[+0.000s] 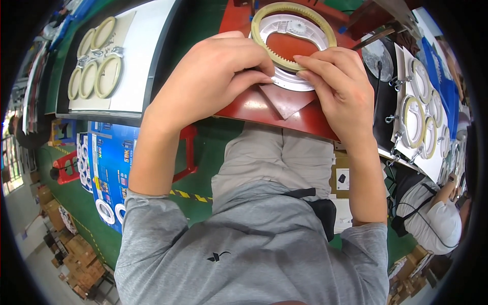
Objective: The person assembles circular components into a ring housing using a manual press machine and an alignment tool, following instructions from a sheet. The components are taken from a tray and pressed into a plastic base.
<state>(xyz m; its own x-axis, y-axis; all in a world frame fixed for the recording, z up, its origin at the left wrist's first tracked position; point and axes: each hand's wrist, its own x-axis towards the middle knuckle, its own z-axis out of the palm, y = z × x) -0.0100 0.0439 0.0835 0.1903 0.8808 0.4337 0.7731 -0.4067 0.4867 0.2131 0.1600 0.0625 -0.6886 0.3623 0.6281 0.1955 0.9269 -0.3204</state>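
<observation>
A cream toothed ring sits tilted over a white plastic ring at the front edge of a red work table. My left hand is closed at the white ring's left edge, thumb and index finger together. A tiny pale bit shows at its thumb tip, too small to name. From the other side my right hand pinches the near right rim of the cream ring between thumb and fingers. Inside the ring's opening, a white moulded piece with a small gear is visible.
To the left, a black-edged tray bears several cream rings with metal fittings. Another white board with rings and clips stands right. A dark red fixture rises behind the right hand. A person is at the far right.
</observation>
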